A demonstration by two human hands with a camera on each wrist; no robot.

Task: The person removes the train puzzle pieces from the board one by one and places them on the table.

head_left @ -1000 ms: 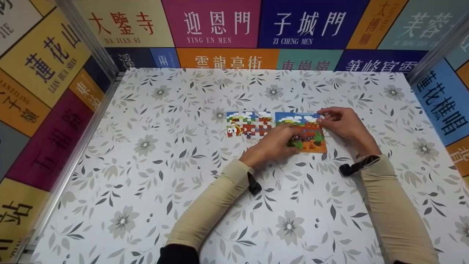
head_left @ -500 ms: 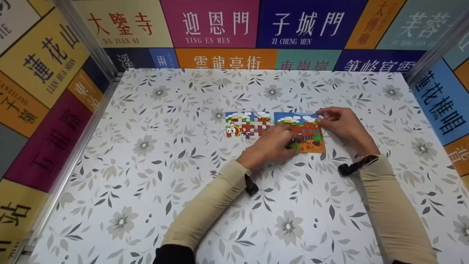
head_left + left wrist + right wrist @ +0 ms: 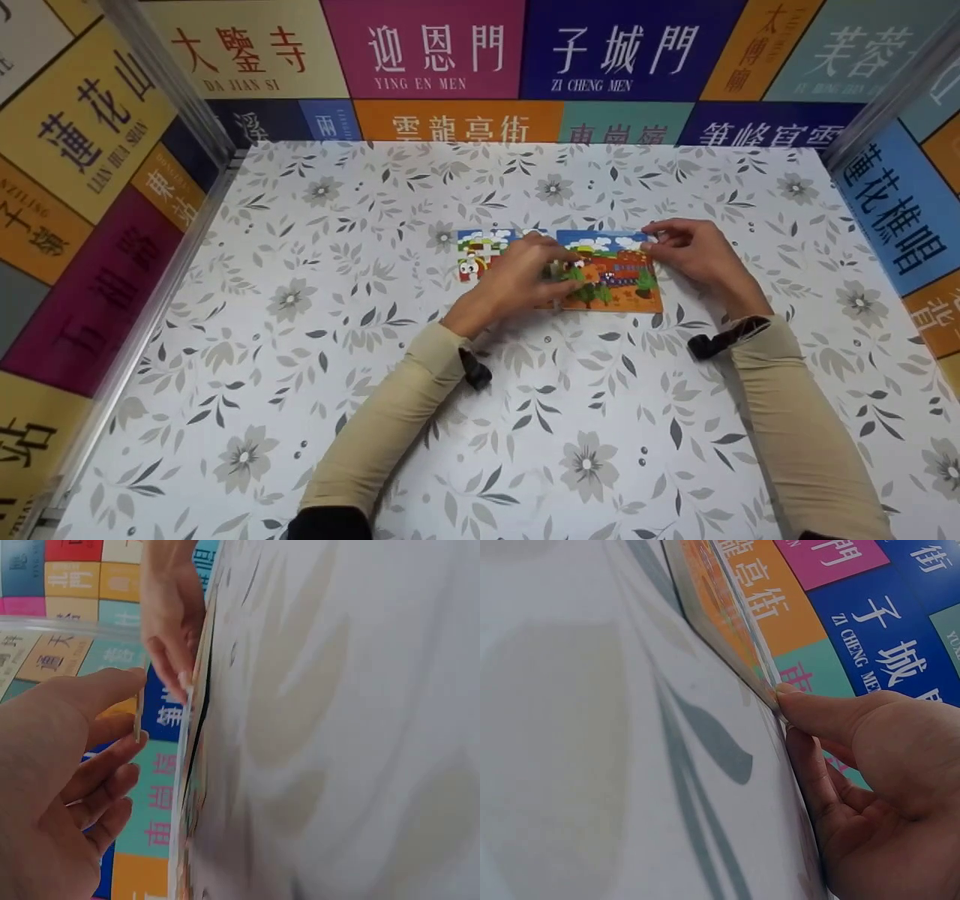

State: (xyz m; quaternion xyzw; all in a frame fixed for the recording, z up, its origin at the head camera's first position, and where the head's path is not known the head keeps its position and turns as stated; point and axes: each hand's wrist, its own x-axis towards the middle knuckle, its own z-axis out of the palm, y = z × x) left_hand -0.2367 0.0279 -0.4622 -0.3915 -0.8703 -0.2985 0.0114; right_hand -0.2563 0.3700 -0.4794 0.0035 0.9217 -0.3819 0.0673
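My left hand [image 3: 514, 274] hovers over the right part of a partly assembled jigsaw [image 3: 472, 244], hiding much of it. Between its thumb and fingertips it pinches a thin puzzle piece [image 3: 139, 716], seen edge-on in the left wrist view. To the right lies a colourful picture board [image 3: 626, 298] with blue sky, a red train and orange ground. My right hand [image 3: 697, 251] pinches the upper right corner of this board [image 3: 731, 652] between thumb and finger, low at the tabletop. The left hand's fingertips are above the board's left side.
A white tabletop [image 3: 375, 420] with grey flowers and leaves spreads around both hands. Panels with coloured lettering [image 3: 435, 52] stand along the back and both sides. Black straps with small cameras [image 3: 476, 369] sit at both wrists.
My left hand has moved left from the picture board toward the jigsaw, with a puzzle piece now visible in its fingers. The right hand stays at the board's corner.
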